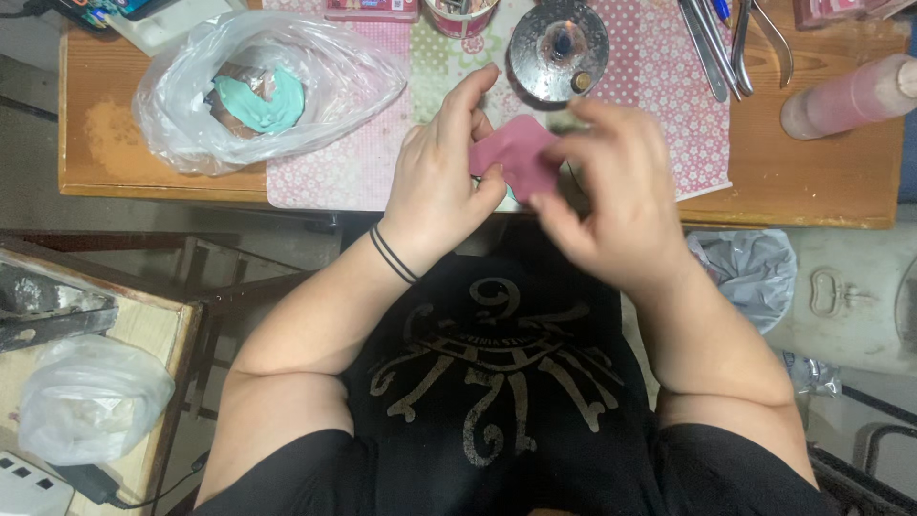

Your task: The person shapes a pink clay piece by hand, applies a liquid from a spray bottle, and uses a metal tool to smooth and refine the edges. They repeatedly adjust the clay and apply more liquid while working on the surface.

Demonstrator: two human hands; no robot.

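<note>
Across the top of the frame runs our wooden bench (143,143), with a pink patterned mat (659,86) laid over its middle. At upper left a clear plastic bag (353,76) lies on the bench with a teal lump (263,100) inside. At top centre stands a round metal dish (535,57); metal tools (712,48) lie at upper right, and a pale pink bottle (845,96) lies on its side near the right edge.

In the centre of the frame, just over the near edge of the bench, we hold a small pink sheet (516,153) between both hands. It looks soft, like clay or thin foam; we cannot tell which.

To shape it well, we judge it best to keep one side steady and press evenly with the other, using light pressure so the sheet does not tear or thin out at its edge.

Our left hand (435,186) pinches the sheet's left edge: the thumb presses against it from below, the forefinger arches up over it, and the other fingers curl loosely. Our right hand (611,191) is blurred. Its fingers (554,215) bend toward the sheet's right and lower edge and seem to touch it, but how tightly they close we cannot tell.
</note>
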